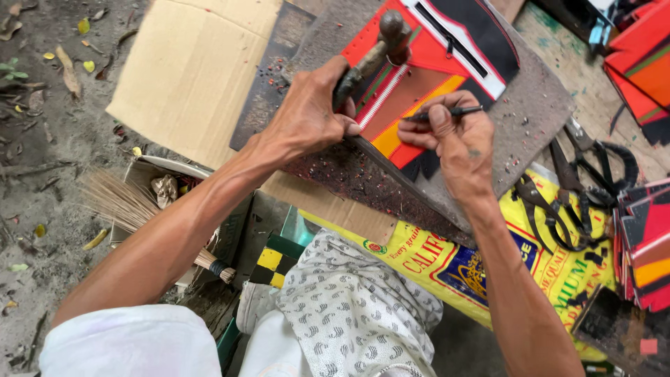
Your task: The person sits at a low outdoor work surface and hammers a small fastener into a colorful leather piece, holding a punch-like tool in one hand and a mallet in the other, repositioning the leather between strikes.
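Nearest to the camera, a patterned grey-and-white cloth [352,307] is lying over the person's lap, and both bare forearms are reaching forward from it. Just beyond, a yellow printed sack [481,269] is covering the near part of the counter [593,105], and dark scissors [586,181] are lying on it at the right, beside a stack of red, orange and black pieces [645,244]. On the left, a straw broom [132,209] is resting by an open cardboard box [164,185] on the sandy ground [42,139]. Further on, the right hand [457,136] is closing its fingers around a thin dark metal punch [443,113], holding its tip against a red, orange and black material piece [426,70]. This piece is lying flat on a grey board [530,105], in the middle of the view. The left hand [310,112] is gripping tightly the wooden handle of a hammer [380,45], whose round metal head is standing above the piece, a little beyond the punch. Behind the hands, a flat sheet of brown cardboard [188,66] is lying on the ground, and more coloured pieces [642,63] are showing at the far right corner.
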The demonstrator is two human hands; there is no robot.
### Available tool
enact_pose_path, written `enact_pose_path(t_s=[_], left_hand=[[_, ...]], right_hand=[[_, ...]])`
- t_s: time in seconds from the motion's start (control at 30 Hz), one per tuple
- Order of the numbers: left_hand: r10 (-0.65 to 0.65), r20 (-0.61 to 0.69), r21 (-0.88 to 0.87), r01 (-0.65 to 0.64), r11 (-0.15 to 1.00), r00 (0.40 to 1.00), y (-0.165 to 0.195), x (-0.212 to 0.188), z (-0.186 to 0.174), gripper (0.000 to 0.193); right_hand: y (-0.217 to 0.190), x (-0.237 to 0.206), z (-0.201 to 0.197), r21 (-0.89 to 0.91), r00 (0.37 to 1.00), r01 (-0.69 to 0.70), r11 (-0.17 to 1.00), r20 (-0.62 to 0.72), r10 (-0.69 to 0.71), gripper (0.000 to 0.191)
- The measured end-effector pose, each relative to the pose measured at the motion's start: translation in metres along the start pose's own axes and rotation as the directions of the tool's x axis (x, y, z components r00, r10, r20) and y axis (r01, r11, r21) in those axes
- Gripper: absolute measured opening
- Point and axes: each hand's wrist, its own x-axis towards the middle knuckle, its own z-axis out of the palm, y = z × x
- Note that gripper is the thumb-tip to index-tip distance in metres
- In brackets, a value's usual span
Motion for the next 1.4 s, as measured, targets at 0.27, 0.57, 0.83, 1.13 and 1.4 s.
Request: enact_pose_path(t_s=[0.27,0.57,0.83,1.13,1.4], left_hand=[[0.005,-0.015,-0.006,-0.005,1.0,1.0,-0.007,0.004,0.003,0.036],[0.062,-0.053,-0.021,-0.063,0.998,0.997,-0.011,0.005,0.008,0.031],[0.089,0.043,-0.078,-0.086,0.993,0.995,-0.018,0.015,-0.027,0.019],[-0.134,0.1,-0.396,0.163,0.904,0.986,-0.015,0.017,-0.032,0.026],[-0.113,0.03,-0.373,0.115,0.921,0.993,-0.015,0.014,-0.028,0.027]], right_hand=[[0.014,0.011,0.044,-0.227,0.99,0.141,0.964,0.057,-0.132,0.03],[0.024,0.014,0.048,-0.167,0.985,0.166,0.972,0.07,-0.156,0.028],[0.027,0.021,0.045,-0.3,0.988,0.156,0.941,0.036,-0.152,0.031],[0.026,0.033,0.035,-0.146,0.994,0.11,0.983,0.036,-0.106,0.039],[0.03,0.033,0.036,-0.116,0.992,0.126,0.985,0.027,-0.124,0.038]])
